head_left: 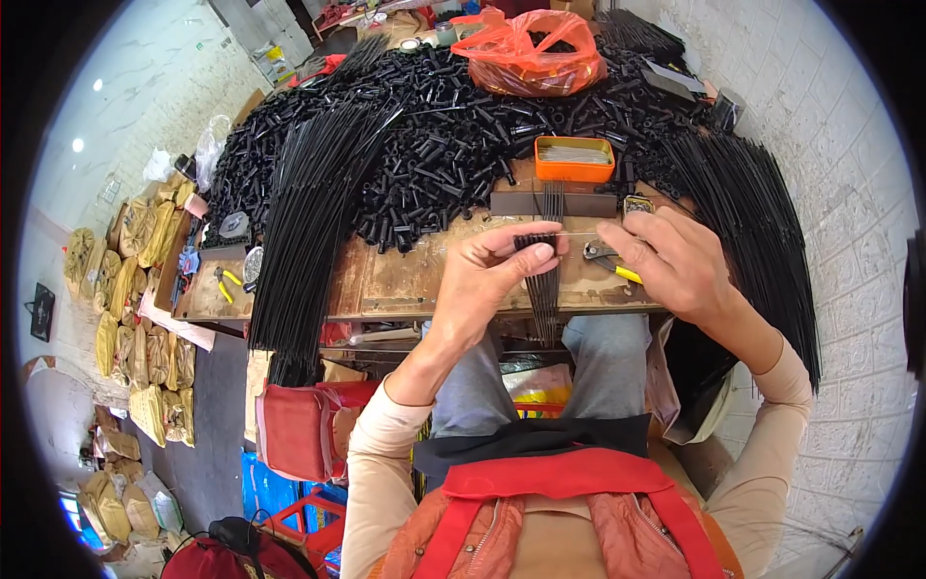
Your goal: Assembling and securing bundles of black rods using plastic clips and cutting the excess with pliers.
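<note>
My left hand is closed around a row of thin black rods, its thumb pressed on their upper part. The rods lie side by side, crossing the table's front edge, with their lower ends above my lap. To the right, my right hand is closed in a pinch on a thin silvery wire. This wire runs level from my right fingertips to the rods at the left fingers. Under the right hand are pliers with a yellow handle, partly hidden. Behind the rods lies a dark flat bar.
An orange tin of silvery wires stands behind the bar, near a small metal tin. Black tubular parts cover the table's back. Long rod bundles overhang left and right. A red plastic bag sits far back; yellow-handled pliers lie left.
</note>
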Tool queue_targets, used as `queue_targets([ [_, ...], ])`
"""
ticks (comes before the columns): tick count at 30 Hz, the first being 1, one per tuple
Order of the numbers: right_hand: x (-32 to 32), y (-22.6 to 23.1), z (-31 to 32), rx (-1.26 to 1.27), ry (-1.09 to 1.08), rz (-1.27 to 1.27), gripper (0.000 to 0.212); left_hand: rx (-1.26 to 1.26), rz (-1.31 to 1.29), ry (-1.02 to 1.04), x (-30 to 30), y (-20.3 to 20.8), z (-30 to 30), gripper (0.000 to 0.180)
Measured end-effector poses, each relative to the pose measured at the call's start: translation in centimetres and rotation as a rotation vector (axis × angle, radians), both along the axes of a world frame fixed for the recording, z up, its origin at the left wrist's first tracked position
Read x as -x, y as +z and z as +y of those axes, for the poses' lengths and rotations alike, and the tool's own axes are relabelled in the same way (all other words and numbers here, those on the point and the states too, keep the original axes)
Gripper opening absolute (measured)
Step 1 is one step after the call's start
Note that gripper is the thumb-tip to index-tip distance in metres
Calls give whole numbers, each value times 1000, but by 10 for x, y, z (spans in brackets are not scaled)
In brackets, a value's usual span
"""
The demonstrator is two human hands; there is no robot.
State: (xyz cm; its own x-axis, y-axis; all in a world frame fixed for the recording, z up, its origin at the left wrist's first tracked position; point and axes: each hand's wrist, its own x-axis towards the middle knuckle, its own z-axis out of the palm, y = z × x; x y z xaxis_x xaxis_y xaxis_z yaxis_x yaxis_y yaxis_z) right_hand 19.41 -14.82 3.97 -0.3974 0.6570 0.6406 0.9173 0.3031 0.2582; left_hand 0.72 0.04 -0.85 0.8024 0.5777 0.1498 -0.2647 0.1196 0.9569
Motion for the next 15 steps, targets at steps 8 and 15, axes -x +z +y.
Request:
queue_targets([
  [8,-3,-3,5,-34,55,-115,43,44,-6,-117,7,0,6,29],
  [15,-5,-7,12,21,118,-38,43,45,8,-109,6,-3,10,29],
])
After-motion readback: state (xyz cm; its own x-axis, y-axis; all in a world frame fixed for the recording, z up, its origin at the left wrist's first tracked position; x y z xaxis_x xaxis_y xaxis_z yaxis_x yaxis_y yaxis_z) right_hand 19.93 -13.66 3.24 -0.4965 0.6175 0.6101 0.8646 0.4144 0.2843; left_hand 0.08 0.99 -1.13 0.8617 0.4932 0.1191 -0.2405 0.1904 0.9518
